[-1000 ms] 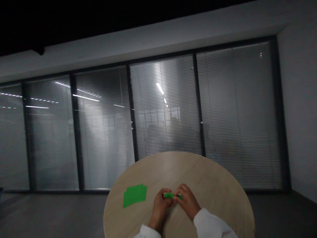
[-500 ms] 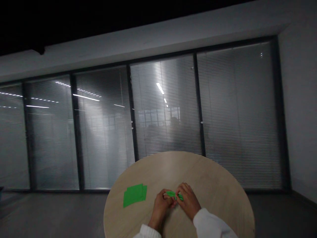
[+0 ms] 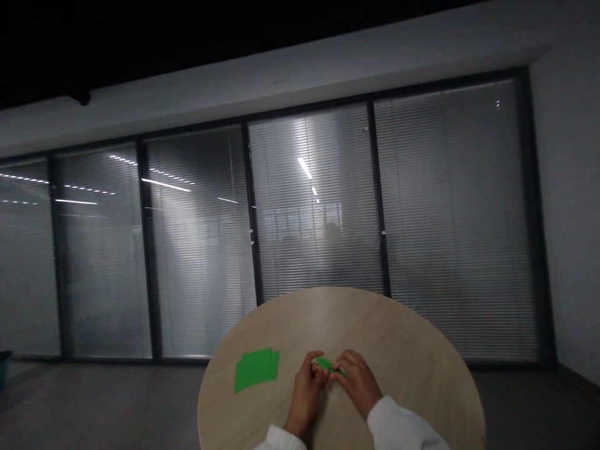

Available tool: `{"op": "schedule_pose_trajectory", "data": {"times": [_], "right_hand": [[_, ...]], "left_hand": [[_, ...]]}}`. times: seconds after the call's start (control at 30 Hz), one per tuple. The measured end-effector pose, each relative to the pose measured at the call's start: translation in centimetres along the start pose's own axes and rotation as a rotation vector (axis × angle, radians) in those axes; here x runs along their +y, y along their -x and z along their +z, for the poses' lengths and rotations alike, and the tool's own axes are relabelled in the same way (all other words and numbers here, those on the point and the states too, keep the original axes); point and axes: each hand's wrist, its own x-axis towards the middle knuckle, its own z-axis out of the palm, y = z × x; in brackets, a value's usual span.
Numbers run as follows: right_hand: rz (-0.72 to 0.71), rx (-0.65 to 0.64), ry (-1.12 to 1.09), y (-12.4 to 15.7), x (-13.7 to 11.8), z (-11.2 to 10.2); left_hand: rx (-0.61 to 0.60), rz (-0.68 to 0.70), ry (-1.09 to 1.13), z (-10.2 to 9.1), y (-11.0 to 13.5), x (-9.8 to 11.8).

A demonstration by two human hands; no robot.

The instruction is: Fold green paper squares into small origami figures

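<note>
Both my hands meet over the near middle of a round light-wood table [image 3: 403, 337]. My left hand [image 3: 307, 390] and my right hand [image 3: 359, 384] each pinch one end of a small folded green paper [image 3: 328, 365], which lies between the fingertips just above the tabletop. Fingers of both hands are curled closed on it. White sleeves cover my wrists. To the left of my hands a small stack of green paper sheets [image 3: 256, 369] lies flat on the table.
Behind the table runs a wall of glass panels with closed blinds [image 3: 309, 231] in dark frames. A grey floor lies around the table. A dark blue object [image 3: 4, 365] shows at the far left edge. A white wall [image 3: 572, 219] stands at the right.
The folded green paper has been turned and worked slightly between my fingertips. My hands stay in the same spot. The view shifted a little.
</note>
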Motion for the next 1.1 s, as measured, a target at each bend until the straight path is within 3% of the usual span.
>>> {"op": "schedule_pose_trajectory", "data": {"times": [0.13, 0.33, 0.63, 0.83, 1.1], "right_hand": [[0.201, 0.006, -0.326, -0.4, 0.7, 0.1], [0.45, -0.106, -0.739, -0.6, 0.9, -0.7], [0.533, -0.207, -0.835, 0.2, 0.8, -1.7], [0.463, -0.163, -0.768, 0.6, 0.5, -1.8], [0.385, -0.082, -0.665, 0.8, 0.5, -0.6]], "left_hand": [[-0.026, 0.062, -0.083, 0.1, 0.3, 0.5], [-0.083, 0.079, -0.116, 0.4, 0.8, 1.3], [-0.13, 0.064, -0.104, 0.9, 1.5, 1.3], [-0.149, 0.07, -0.126, 1.1, 1.8, 0.2], [0.022, 0.038, -0.141, 1.7, 1.2, -1.0]]}}
